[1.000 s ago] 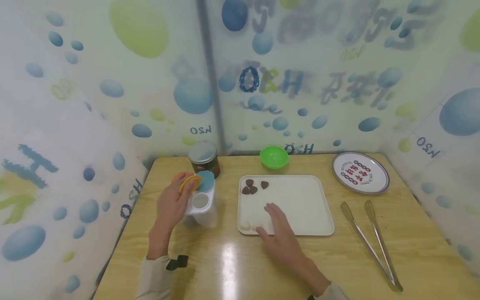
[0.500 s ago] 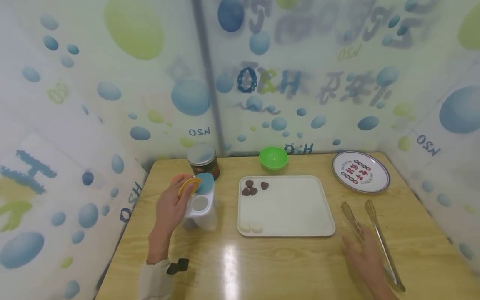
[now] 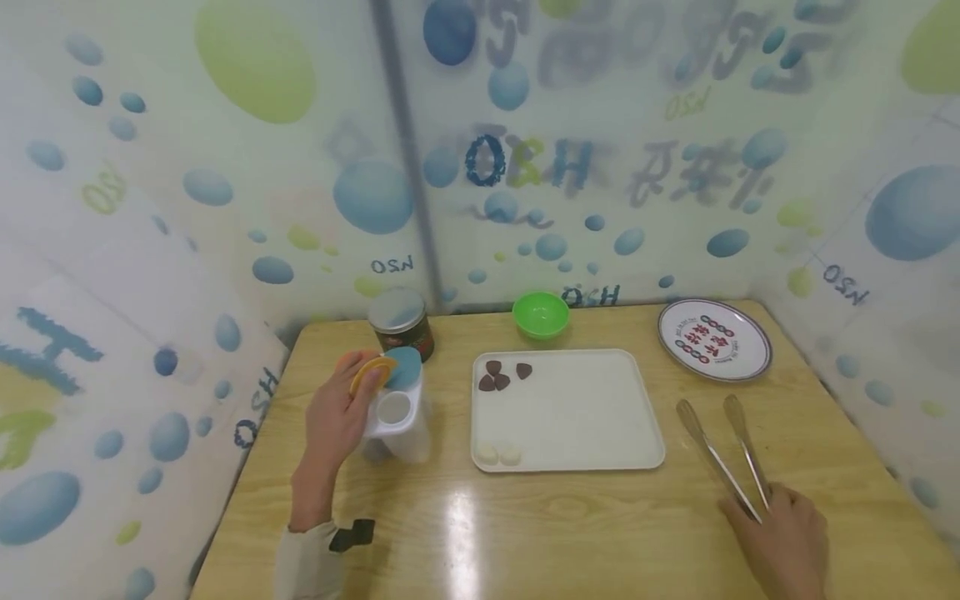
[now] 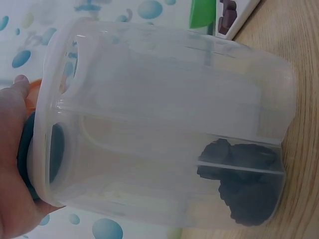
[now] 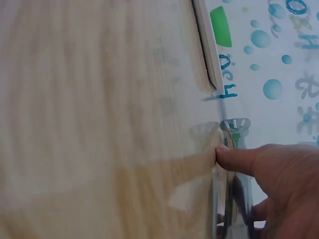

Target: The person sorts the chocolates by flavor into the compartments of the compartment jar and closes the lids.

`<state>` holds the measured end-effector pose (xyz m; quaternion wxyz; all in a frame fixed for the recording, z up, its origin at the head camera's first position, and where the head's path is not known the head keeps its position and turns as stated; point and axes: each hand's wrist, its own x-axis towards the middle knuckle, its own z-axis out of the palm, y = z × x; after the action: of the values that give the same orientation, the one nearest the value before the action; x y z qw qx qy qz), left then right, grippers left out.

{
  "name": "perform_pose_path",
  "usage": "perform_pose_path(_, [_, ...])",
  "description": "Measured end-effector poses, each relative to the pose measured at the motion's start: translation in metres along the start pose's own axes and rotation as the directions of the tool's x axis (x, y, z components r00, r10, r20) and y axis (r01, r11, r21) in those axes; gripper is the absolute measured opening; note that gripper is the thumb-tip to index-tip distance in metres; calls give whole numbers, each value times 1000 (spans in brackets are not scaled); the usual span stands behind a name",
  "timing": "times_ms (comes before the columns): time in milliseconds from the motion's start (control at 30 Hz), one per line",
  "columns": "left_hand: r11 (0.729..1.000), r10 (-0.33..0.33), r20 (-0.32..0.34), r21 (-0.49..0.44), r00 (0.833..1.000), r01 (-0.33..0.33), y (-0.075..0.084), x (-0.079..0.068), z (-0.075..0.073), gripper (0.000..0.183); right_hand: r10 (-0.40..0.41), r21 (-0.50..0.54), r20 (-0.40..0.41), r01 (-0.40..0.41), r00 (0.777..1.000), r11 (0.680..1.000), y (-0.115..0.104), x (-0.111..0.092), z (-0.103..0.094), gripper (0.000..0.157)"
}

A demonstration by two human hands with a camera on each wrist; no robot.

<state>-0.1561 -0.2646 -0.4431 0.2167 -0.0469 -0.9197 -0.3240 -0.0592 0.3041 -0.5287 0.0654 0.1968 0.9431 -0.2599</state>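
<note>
My left hand (image 3: 330, 425) pinches a yellow lid (image 3: 372, 377) over a translucent canister (image 3: 408, 437) with several compartments. One round opening (image 3: 393, 408) is uncovered, beside a blue lid (image 3: 405, 369). Seen from the left wrist, dark lumps (image 4: 244, 179) lie at the canister's base. At the table's right, my right hand (image 3: 787, 533) grips metal tongs (image 3: 723, 467) with their two arms spread; thumb and fingers lie on either side of them in the right wrist view. A white tray (image 3: 570, 417) bears several dark brown pieces (image 3: 493, 377) and two whitish pieces (image 3: 498, 454).
Behind the canister stands a dark tin (image 3: 401, 325) with a silvery lid. A green bowl (image 3: 541, 315) sits behind the tray, and a white plate (image 3: 715, 340) with red writing lies at the back right. Patterned walls enclose the wooden table (image 3: 570, 533).
My right hand has left the tray's front edge, moved right and taken hold of the tongs. My left hand stays at the canister with the yellow lid.
</note>
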Motion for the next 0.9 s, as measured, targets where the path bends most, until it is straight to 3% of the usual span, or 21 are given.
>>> perform_pose_path(100, [1000, -7, -5, 1, 1000, 7, -1, 0, -2, 37, -27, -28, -36, 26, 999, 999, -1, -1, 7, 91])
perform_pose_path(300, [1000, 6, -7, 7, 1000, -6, -1, 0, -3, 34, -56, 21, -118, 59, 991, 998, 0, 2, 12, 76])
perform_pose_path(467, [1000, 6, 0, 2, 1000, -6, 0, 1, -1, 35, -66, 113, -80, 75, 995, 991, -4, 3, 9, 80])
perform_pose_path(633, [1000, -4, 7, -2, 1000, 4, 1, 0, -1, 37, -155, 183, -47, 161, 987, 970, -14, 1, 5, 65])
perform_pose_path(767, [1000, -18, 21, -1, 1000, 18, 0, -1, -1, 38, -243, 138, 15, 239, 970, 961, -27, -2, 3, 72])
perform_pose_path(900, [1000, -31, 32, -1, 999, 31, -1, 0, -1, 42, -383, 94, 48, 378, 923, 921, -42, -5, 10, 69])
